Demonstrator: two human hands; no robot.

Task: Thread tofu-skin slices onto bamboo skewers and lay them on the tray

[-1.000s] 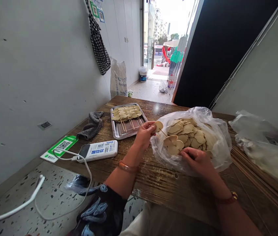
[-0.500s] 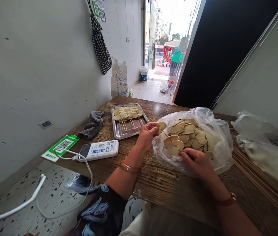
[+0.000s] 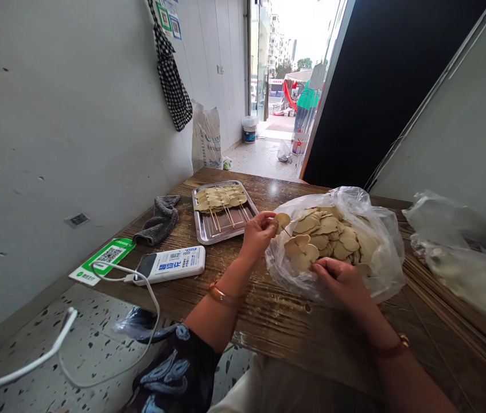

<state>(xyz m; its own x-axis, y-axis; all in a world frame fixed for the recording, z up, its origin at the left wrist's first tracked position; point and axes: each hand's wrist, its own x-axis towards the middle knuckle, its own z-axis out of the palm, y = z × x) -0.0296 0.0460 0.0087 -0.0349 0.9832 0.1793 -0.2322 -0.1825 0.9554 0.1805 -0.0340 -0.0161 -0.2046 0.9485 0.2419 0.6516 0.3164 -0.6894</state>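
Observation:
My left hand (image 3: 261,232) pinches a round, flat beige slice (image 3: 283,221) between thumb and fingers. A short length of thin wooden skewer (image 3: 287,232) shows between that slice and a larger flower-shaped beige slice (image 3: 300,253). At the lower right edge of the flower-shaped slice, my right hand (image 3: 337,278) has its fingers closed; whether they grip the slice or the skewer's end is hidden. Right behind both lies an open clear plastic bag (image 3: 387,246) with a heap of similar slices (image 3: 331,232). A metal tray (image 3: 208,232) to the left holds skewered slices (image 3: 221,197).
On the wooden table (image 3: 264,321) lie a grey cloth (image 3: 156,221), a white power bank (image 3: 174,265) with a cable, and a green QR card (image 3: 105,261). To the right are a bundle of thin sticks (image 3: 444,312) and another plastic bag (image 3: 466,258). A person stands outside the doorway.
The view has shifted slightly. Both hands keep nearly the same pose on the slices and skewer.

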